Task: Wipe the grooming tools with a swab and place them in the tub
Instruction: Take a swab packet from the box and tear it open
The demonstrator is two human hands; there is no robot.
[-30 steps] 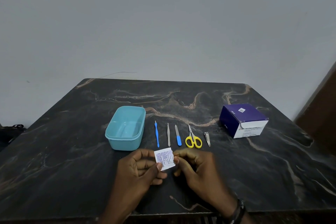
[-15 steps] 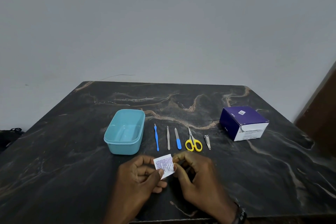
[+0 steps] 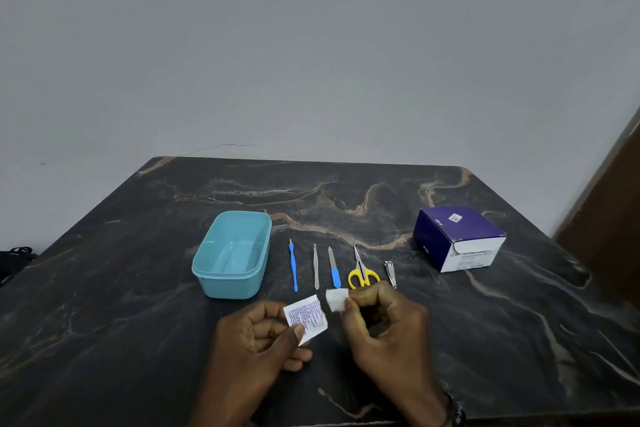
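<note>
my right hand point(image 3: 384, 322) pinches the swab point(image 3: 336, 300) at its right edge; it sticks out left of my fingertips, above the table point(image 3: 138, 305). my left hand point(image 3: 258, 340) pinches the wrapper point(image 3: 306, 317) just beside it. tools lie in a row beyond: scissors point(image 3: 362, 272), clipper point(image 3: 390, 273). tub point(image 3: 232, 258) sits left of them.

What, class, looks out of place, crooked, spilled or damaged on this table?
Nothing stands out. The five tools lie in a neat row beside the empty tub, and the box sits closed. The left hand holds the wrapper, the right hand the swab.
</note>
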